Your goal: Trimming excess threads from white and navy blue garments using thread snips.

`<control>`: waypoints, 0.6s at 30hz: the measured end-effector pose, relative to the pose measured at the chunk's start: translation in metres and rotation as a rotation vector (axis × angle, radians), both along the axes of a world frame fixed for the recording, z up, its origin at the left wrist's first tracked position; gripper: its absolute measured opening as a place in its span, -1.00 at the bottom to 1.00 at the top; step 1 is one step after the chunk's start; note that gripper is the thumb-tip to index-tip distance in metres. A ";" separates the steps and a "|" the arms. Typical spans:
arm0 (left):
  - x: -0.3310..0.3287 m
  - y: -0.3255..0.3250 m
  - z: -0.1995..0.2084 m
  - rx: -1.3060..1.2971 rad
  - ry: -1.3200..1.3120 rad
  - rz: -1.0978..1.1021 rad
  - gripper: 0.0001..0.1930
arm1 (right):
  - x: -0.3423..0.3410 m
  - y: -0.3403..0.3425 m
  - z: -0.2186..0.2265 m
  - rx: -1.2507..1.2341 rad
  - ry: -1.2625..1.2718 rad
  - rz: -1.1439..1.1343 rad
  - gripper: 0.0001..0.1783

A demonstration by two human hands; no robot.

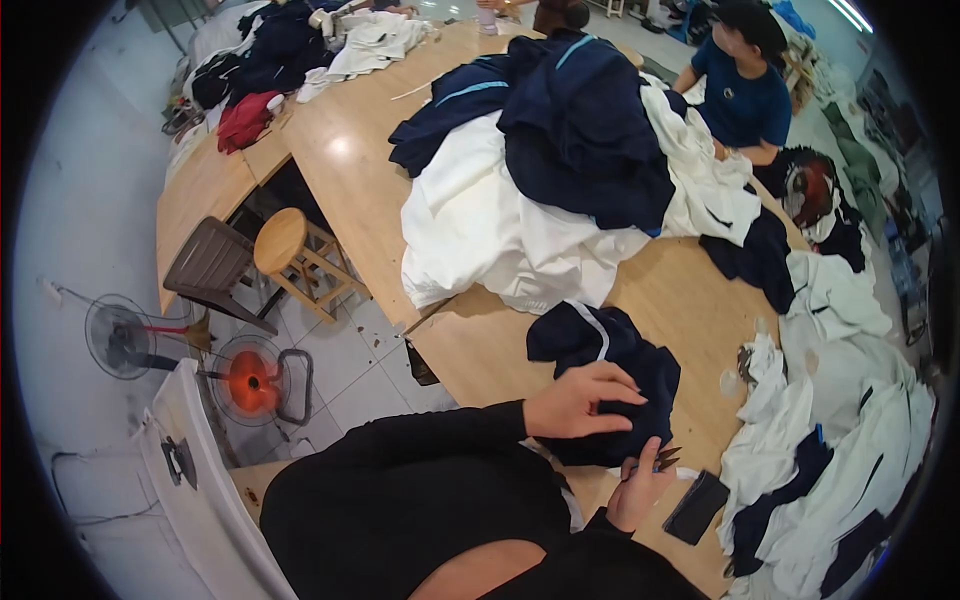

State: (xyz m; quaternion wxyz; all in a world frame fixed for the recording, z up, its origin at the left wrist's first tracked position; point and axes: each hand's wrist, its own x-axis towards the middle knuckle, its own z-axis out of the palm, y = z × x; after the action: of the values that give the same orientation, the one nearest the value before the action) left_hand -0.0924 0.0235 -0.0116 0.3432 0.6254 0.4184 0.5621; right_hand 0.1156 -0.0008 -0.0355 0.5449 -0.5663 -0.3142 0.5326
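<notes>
My left hand (575, 403) flat, fingers spread on navy garment (610, 375) | right hand (640, 490) fingers pinching small snips (660, 458) | black rectangular case (697, 506) near desk (690, 300) front edge

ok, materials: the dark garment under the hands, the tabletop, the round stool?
Dark navy garment: soft woven or knit cloth, matte; it folds and bunches under the left hand. Tabletop: light wood or wood-look laminate, smooth with a slight sheen; faint grain shows, and which one is unclear. Round stool: pale bare wood, seat and legs alike.
</notes>
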 end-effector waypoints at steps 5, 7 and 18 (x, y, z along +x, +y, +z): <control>0.010 0.015 -0.015 0.043 0.088 -0.033 -0.70 | -0.004 0.011 0.018 0.095 -0.068 0.285 -0.78; 0.009 0.017 -0.019 0.031 0.101 -0.046 -0.70 | 0.000 0.009 0.015 0.083 -0.081 0.316 -0.78; 0.010 0.009 -0.027 0.352 0.358 0.135 -0.89 | 0.005 0.007 0.000 0.089 -0.106 0.365 -0.79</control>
State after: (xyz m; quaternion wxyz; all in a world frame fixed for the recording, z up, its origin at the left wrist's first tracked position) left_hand -0.0825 0.0322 -0.0385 0.1112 0.7355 0.4090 0.5285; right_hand 0.1205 0.0064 -0.0356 0.4464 -0.5025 -0.4634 0.5776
